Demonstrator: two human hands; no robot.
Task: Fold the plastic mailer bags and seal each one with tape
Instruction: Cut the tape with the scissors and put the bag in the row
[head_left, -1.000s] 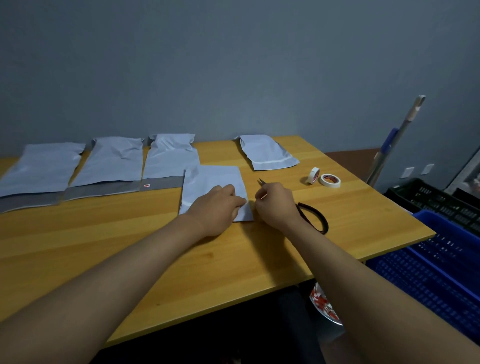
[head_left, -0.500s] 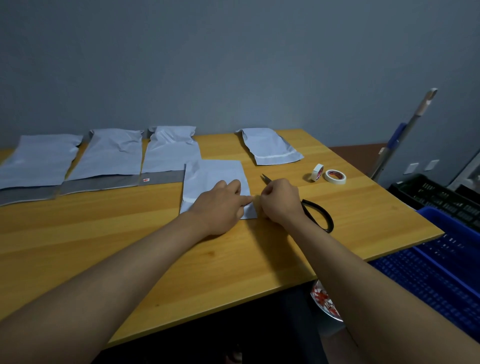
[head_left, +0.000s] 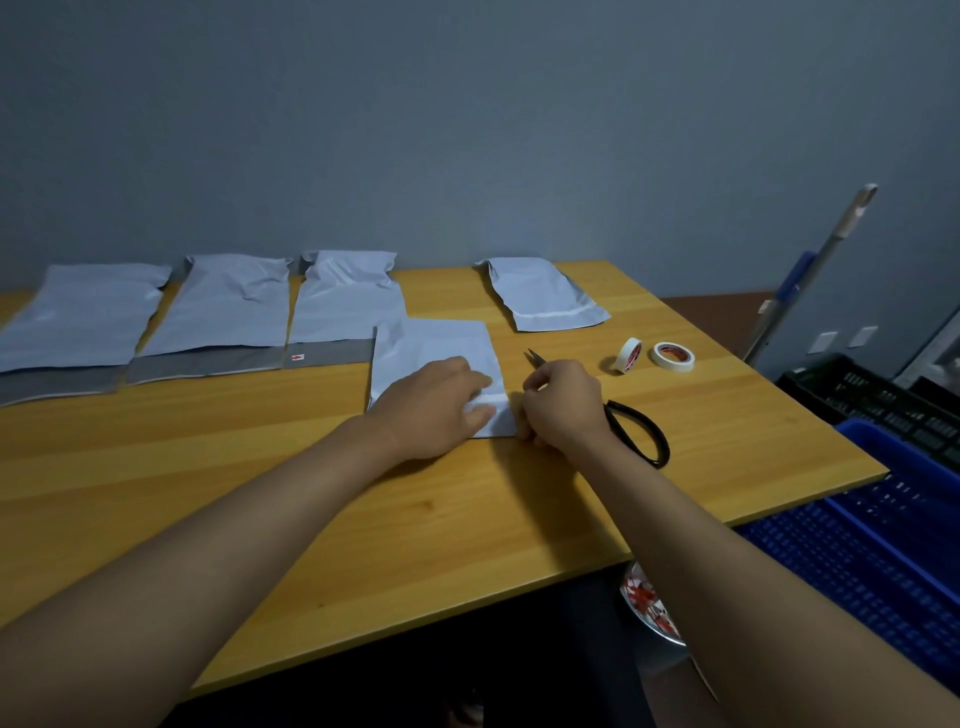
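The table (head_left: 260, 467) is smooth, satin-finished wood with visible grain. On it, the mailer (head_left: 431, 345) is thin, faintly glossy plastic film, creased. Right of the mailer lie scissors (head_left: 636, 431) with glossy black handles and two matt paper-like tape rolls (head_left: 673, 356).

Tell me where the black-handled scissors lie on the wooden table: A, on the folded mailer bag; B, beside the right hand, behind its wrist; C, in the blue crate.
B: the black-handled scissors lie on the wooden table, partly hidden behind the right hand.
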